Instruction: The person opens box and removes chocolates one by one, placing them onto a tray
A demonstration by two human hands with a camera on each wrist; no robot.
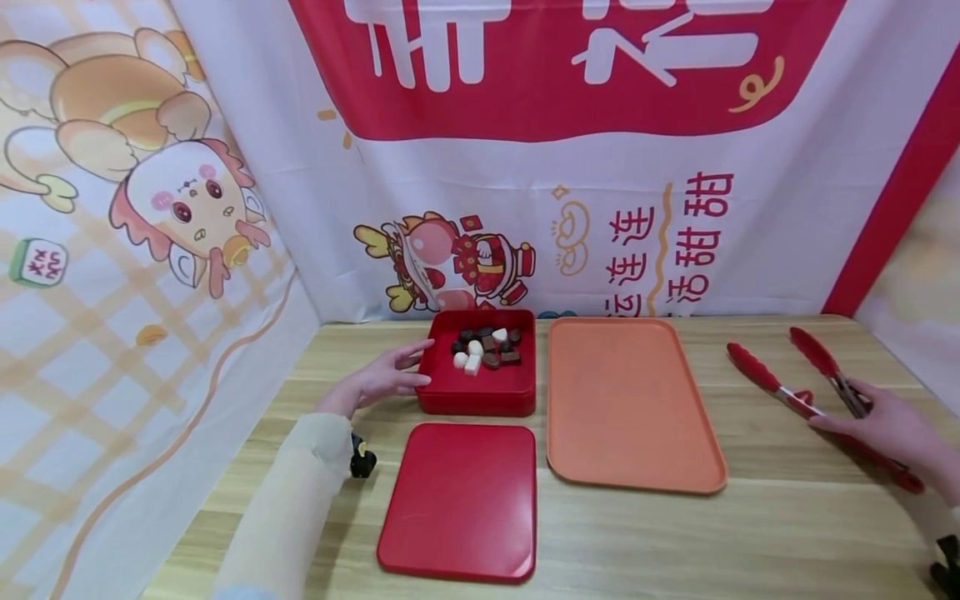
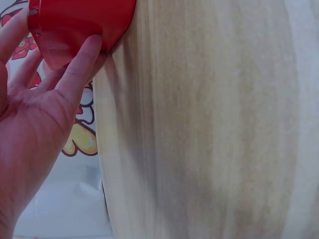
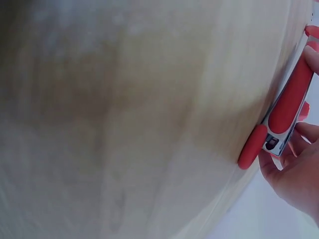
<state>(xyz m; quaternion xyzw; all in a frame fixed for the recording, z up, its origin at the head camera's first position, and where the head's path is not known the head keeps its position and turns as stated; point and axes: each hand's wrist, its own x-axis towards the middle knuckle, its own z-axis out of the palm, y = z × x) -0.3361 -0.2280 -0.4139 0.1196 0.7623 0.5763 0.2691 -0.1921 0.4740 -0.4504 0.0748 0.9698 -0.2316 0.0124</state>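
Note:
On the table's far side, a red square box [image 1: 476,402] holds several dark, brown and white chocolates [image 1: 489,343]. My left hand [image 1: 386,375] is at the box's left side, fingers mostly extended; in the left wrist view, the fingertips [image 2: 92,45] touch its wall. At the right, my right hand [image 1: 896,429] holds red-and-silver tongs [image 1: 798,402] by the handles, their two red tips spread apart and facing away from me. In the right wrist view, thumb and fingers lie around the red handle [image 3: 291,99] of the tongs, low by the wooden surface.
A flat red lid [image 1: 459,500] lies in front of the box. Right of both is an orange tray [image 1: 626,400] with a raised rim. A printed cloth [image 1: 570,167] hangs behind the wooden table [image 1: 600,542], and another patterned cloth [image 1: 135,350] stands along the left.

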